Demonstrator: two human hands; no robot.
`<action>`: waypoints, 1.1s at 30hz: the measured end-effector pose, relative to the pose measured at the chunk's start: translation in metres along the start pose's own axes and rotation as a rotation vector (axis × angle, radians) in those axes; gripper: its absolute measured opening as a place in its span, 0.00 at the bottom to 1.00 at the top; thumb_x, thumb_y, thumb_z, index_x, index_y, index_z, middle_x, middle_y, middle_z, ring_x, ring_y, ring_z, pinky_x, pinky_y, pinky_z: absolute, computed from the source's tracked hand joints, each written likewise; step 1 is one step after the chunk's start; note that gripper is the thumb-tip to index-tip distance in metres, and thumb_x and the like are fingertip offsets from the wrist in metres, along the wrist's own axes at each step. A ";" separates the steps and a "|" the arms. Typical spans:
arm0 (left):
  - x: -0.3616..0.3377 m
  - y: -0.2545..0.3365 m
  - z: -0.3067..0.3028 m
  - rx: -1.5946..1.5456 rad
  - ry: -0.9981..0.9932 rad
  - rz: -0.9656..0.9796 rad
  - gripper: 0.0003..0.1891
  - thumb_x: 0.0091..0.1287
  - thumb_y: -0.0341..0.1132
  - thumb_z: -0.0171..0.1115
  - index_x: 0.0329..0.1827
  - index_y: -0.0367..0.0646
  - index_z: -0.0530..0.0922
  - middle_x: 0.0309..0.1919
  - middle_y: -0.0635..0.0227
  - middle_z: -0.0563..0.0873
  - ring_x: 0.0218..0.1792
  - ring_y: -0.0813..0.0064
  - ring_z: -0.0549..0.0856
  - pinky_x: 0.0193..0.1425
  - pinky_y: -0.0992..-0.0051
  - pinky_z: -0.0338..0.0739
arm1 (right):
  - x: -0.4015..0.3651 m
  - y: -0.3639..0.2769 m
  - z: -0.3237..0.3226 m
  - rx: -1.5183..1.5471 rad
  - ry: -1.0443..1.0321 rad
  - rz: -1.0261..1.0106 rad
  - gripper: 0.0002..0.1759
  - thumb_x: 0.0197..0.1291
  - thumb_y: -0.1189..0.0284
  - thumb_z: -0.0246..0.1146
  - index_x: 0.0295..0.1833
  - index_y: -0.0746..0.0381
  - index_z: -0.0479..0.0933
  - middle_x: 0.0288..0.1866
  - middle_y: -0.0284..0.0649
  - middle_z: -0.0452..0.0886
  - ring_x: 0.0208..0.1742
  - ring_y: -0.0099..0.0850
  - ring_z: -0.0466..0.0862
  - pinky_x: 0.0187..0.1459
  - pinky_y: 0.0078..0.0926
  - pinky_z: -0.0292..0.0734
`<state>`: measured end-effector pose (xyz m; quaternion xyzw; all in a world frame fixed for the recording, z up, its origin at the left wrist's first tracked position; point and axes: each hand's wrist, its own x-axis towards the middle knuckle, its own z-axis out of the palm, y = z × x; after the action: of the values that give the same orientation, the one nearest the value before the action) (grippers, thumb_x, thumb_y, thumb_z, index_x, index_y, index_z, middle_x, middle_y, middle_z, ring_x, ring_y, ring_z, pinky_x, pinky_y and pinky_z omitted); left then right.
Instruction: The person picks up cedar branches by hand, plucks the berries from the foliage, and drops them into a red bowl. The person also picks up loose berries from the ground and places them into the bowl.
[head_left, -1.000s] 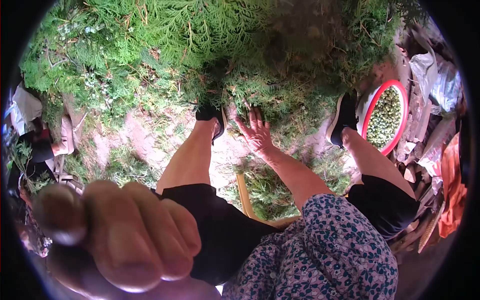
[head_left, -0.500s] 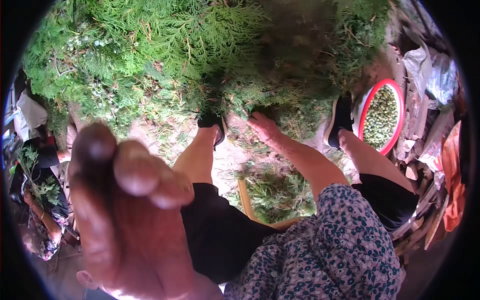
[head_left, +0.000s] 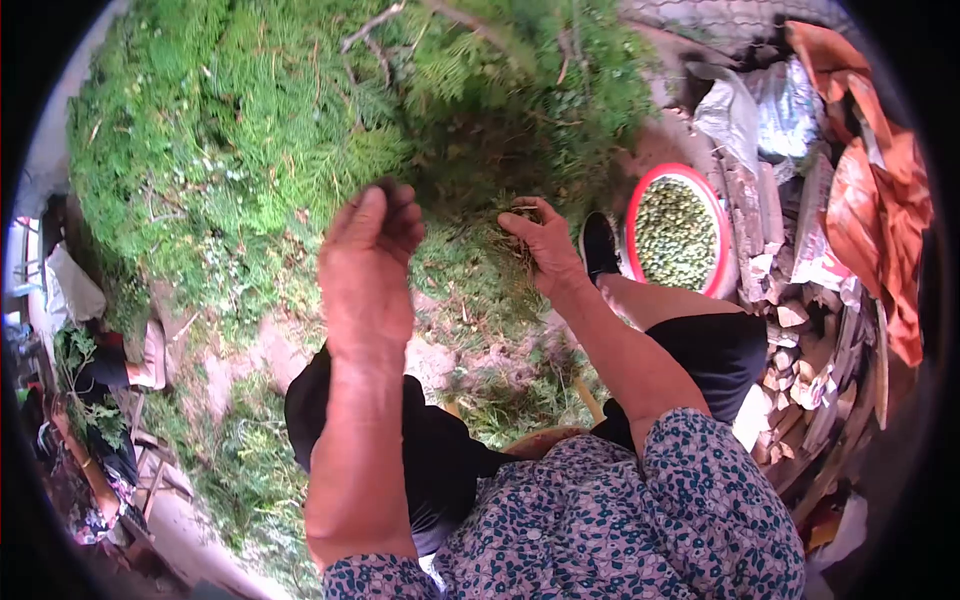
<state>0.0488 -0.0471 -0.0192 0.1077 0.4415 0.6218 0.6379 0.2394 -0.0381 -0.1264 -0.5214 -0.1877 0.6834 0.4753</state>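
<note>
Green sprig (head_left: 517, 250) sits in the right hand (head_left: 552, 248), trailing toward the wrist.

There are two hands (head_left: 368, 230) (head_left: 548, 248), one round basin (head_left: 722, 225), one black shoe (head_left: 600, 246) and one co-worker (head_left: 92, 455).

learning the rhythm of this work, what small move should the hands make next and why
Probably bring the left hand across to the sprig: the right hand seems to pinch it, while the left is raised apart from it, fingers curled, with nothing visible in its grasp.
</note>
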 end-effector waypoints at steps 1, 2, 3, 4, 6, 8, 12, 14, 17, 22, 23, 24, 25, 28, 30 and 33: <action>-0.004 -0.014 0.004 -0.012 0.055 -0.002 0.07 0.65 0.33 0.53 0.39 0.40 0.75 0.34 0.66 0.81 0.35 0.75 0.79 0.42 0.76 0.73 | -0.010 -0.014 0.006 0.072 0.005 -0.036 0.14 0.50 0.79 0.65 0.42 0.62 0.71 0.33 0.34 0.77 0.29 0.22 0.79 0.27 0.21 0.77; -0.001 -0.034 -0.002 -0.011 0.046 0.002 0.08 0.64 0.37 0.55 0.38 0.43 0.76 0.34 0.69 0.81 0.37 0.75 0.78 0.46 0.69 0.70 | -0.022 -0.028 0.014 0.079 -0.006 -0.066 0.14 0.50 0.79 0.65 0.42 0.62 0.71 0.33 0.34 0.77 0.29 0.22 0.79 0.27 0.21 0.77; -0.009 -0.047 0.003 -0.011 0.112 -0.045 0.10 0.63 0.42 0.56 0.39 0.46 0.75 0.37 0.70 0.80 0.42 0.74 0.76 0.51 0.64 0.66 | -0.036 -0.041 0.022 0.133 -0.001 -0.128 0.13 0.50 0.79 0.65 0.42 0.61 0.71 0.33 0.33 0.77 0.30 0.21 0.78 0.27 0.20 0.77; -0.017 -0.055 0.012 -0.021 0.151 -0.163 0.16 0.63 0.48 0.55 0.43 0.45 0.75 0.40 0.70 0.79 0.48 0.73 0.74 0.55 0.58 0.63 | -0.048 -0.049 0.027 0.188 0.002 -0.186 0.13 0.51 0.79 0.64 0.42 0.61 0.72 0.34 0.33 0.78 0.31 0.20 0.78 0.28 0.19 0.77; -0.037 -0.065 0.029 -0.190 0.055 -0.297 0.21 0.64 0.53 0.51 0.47 0.44 0.73 0.42 0.68 0.78 0.52 0.70 0.71 0.57 0.58 0.63 | -0.068 -0.055 0.036 0.196 -0.008 -0.283 0.12 0.51 0.78 0.64 0.42 0.61 0.72 0.34 0.33 0.78 0.31 0.20 0.78 0.29 0.18 0.76; -0.053 -0.077 0.042 -0.302 -0.044 -0.259 0.22 0.65 0.55 0.49 0.47 0.44 0.73 0.41 0.67 0.78 0.48 0.68 0.74 0.56 0.61 0.66 | -0.090 -0.054 0.040 0.207 -0.017 -0.360 0.12 0.52 0.77 0.64 0.42 0.61 0.72 0.34 0.33 0.78 0.32 0.20 0.78 0.31 0.17 0.75; -0.081 -0.085 0.040 -0.463 -0.195 -0.236 0.23 0.67 0.55 0.45 0.46 0.42 0.73 0.39 0.65 0.79 0.42 0.66 0.78 0.51 0.67 0.72 | -0.137 -0.043 0.040 -0.174 -0.054 -0.558 0.14 0.53 0.72 0.63 0.44 0.65 0.73 0.37 0.35 0.77 0.36 0.23 0.77 0.41 0.19 0.72; -0.102 -0.085 0.041 -0.438 -0.195 -0.229 0.22 0.67 0.53 0.45 0.45 0.41 0.73 0.38 0.66 0.79 0.39 0.69 0.78 0.49 0.70 0.73 | -0.150 -0.033 0.032 -0.412 -0.054 -0.700 0.15 0.56 0.69 0.60 0.45 0.67 0.73 0.43 0.41 0.76 0.41 0.27 0.77 0.45 0.23 0.71; -0.122 -0.086 0.038 -0.474 -0.154 -0.179 0.21 0.68 0.51 0.45 0.46 0.42 0.74 0.40 0.66 0.80 0.41 0.69 0.79 0.48 0.70 0.74 | -0.165 -0.027 0.025 -0.474 -0.071 -0.851 0.18 0.60 0.64 0.55 0.48 0.67 0.73 0.47 0.43 0.75 0.46 0.28 0.75 0.49 0.23 0.68; -0.132 -0.094 0.026 -0.510 -0.209 -0.224 0.21 0.68 0.50 0.43 0.47 0.41 0.74 0.40 0.65 0.81 0.41 0.67 0.80 0.50 0.69 0.73 | -0.194 -0.023 0.028 -0.097 -0.118 -0.573 0.19 0.65 0.65 0.50 0.52 0.67 0.72 0.48 0.38 0.76 0.49 0.23 0.72 0.52 0.21 0.66; -0.134 -0.094 0.026 -0.516 -0.215 -0.220 0.21 0.68 0.49 0.43 0.48 0.40 0.74 0.41 0.65 0.81 0.42 0.67 0.80 0.51 0.68 0.73 | -0.196 -0.023 0.027 -0.059 -0.102 -0.582 0.18 0.65 0.66 0.49 0.52 0.68 0.72 0.48 0.37 0.76 0.48 0.22 0.72 0.52 0.20 0.65; -0.135 -0.095 0.025 -0.523 -0.219 -0.217 0.21 0.68 0.49 0.43 0.49 0.40 0.74 0.42 0.64 0.81 0.43 0.66 0.80 0.52 0.68 0.72 | -0.198 -0.023 0.027 -0.022 -0.088 -0.588 0.18 0.66 0.66 0.48 0.52 0.68 0.72 0.48 0.36 0.76 0.48 0.21 0.71 0.53 0.20 0.65; -0.136 -0.095 0.025 -0.528 -0.222 -0.217 0.21 0.68 0.49 0.43 0.49 0.40 0.74 0.42 0.64 0.81 0.43 0.66 0.80 0.52 0.68 0.72 | -0.198 -0.024 0.024 -0.027 -0.089 -0.592 0.18 0.66 0.66 0.48 0.52 0.68 0.72 0.48 0.36 0.76 0.48 0.21 0.71 0.53 0.20 0.65; -0.137 -0.099 0.021 -0.531 -0.217 -0.231 0.21 0.68 0.47 0.43 0.50 0.39 0.73 0.44 0.63 0.80 0.45 0.64 0.79 0.55 0.66 0.71 | -0.199 -0.025 0.019 0.008 -0.164 -0.571 0.18 0.65 0.70 0.49 0.56 0.68 0.69 0.49 0.36 0.75 0.49 0.22 0.72 0.54 0.20 0.65; -0.136 -0.104 0.019 -0.529 -0.210 -0.253 0.21 0.68 0.47 0.44 0.51 0.38 0.72 0.46 0.61 0.80 0.47 0.63 0.78 0.56 0.64 0.70 | -0.201 -0.027 0.023 0.022 -0.100 -0.571 0.21 0.59 0.78 0.51 0.59 0.68 0.65 0.53 0.38 0.72 0.53 0.24 0.71 0.57 0.22 0.63; -0.131 -0.112 0.011 -0.537 -0.217 -0.310 0.21 0.68 0.46 0.44 0.51 0.37 0.72 0.47 0.59 0.79 0.48 0.63 0.78 0.57 0.64 0.69 | -0.200 -0.024 0.015 -0.271 -0.156 -0.703 0.27 0.51 0.83 0.51 0.61 0.69 0.63 0.56 0.42 0.70 0.56 0.27 0.70 0.59 0.23 0.61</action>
<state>0.1561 -0.1816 -0.0328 -0.0673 0.2025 0.5963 0.7739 0.2380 -0.1920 0.0043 -0.4296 -0.4790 0.4856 0.5917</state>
